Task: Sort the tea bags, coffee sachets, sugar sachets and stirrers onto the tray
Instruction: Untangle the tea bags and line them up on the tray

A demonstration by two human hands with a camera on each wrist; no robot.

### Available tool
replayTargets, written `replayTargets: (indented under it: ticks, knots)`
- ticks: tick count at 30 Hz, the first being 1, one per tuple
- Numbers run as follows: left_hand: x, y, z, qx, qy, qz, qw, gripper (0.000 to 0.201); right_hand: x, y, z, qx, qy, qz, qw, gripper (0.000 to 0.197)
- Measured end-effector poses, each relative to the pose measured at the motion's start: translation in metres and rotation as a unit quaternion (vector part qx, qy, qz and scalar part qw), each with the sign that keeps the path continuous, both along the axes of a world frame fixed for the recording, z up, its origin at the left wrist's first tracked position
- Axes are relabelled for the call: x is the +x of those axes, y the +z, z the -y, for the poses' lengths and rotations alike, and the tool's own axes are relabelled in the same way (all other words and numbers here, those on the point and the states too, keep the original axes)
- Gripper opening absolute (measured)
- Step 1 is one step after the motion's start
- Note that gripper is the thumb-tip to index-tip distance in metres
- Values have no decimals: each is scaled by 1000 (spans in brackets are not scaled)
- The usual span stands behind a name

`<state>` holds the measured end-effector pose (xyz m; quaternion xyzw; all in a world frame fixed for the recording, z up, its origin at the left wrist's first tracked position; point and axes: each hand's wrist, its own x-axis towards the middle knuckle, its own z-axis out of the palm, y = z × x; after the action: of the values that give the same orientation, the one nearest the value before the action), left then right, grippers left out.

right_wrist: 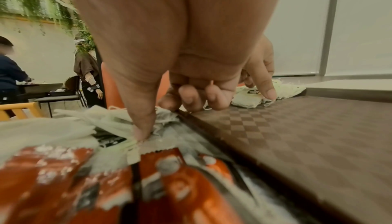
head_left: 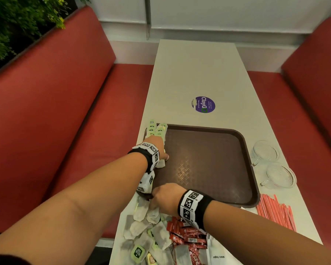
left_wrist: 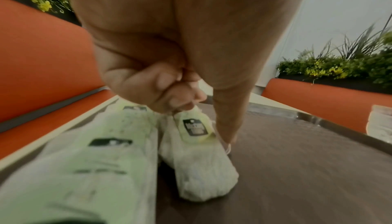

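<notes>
Brown textured plastic tray [head_left: 208, 165] lies on the pale laminate table [head_left: 195, 73], under and to the right of the left hand [head_left: 157, 148]; that hand reaches over the tray's far-left corner, its fingers curled and pinching the top of a white paper tea bag with a pale green tag [left_wrist: 197, 145], thumb extended down beside it; a row of similar tea bags [left_wrist: 89, 169] lies just to the left of that bag, along the tray's left edge. Right hand [head_left: 164, 197] sits at the tray's near-left corner, on the loose heap of tea bags [head_left: 141, 226] on the table; its thumb presses down on one bag, the other fingers curled loosely over the tray rim; whether it grips a bag cannot be told. Red coffee sachets [head_left: 189, 238] lie just below the right wrist; white sugar sachets [head_left: 218, 255] beside those; red-and-white striped stirrers [head_left: 275, 213] well to the right of that hand, past the tray's near-right corner; 2 clear glass cups [head_left: 273, 165] stand beyond the stirrers.
</notes>
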<state>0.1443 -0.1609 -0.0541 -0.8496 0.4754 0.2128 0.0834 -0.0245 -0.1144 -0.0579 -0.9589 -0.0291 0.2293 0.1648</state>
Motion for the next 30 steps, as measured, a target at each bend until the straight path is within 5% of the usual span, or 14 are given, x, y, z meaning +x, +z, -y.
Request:
replayTargets:
  ticks: [11,17,23,30]
  knots:
    - [0,13,-7,-25,6,9,1000,43,-8,2,6,30,-8,67,997,24]
    - [-6,52,-53,-117,-36,-74,990,25,-22,8,13,81,-83,100,988,10]
    - [-16,62,-127,-12,-143,-82,986,9,-25,8,15,111,-167,105,974,25]
    - [-24,18,-193,58,-222,-105,968,35,-21,9,-7,178,-282,114,936,26]
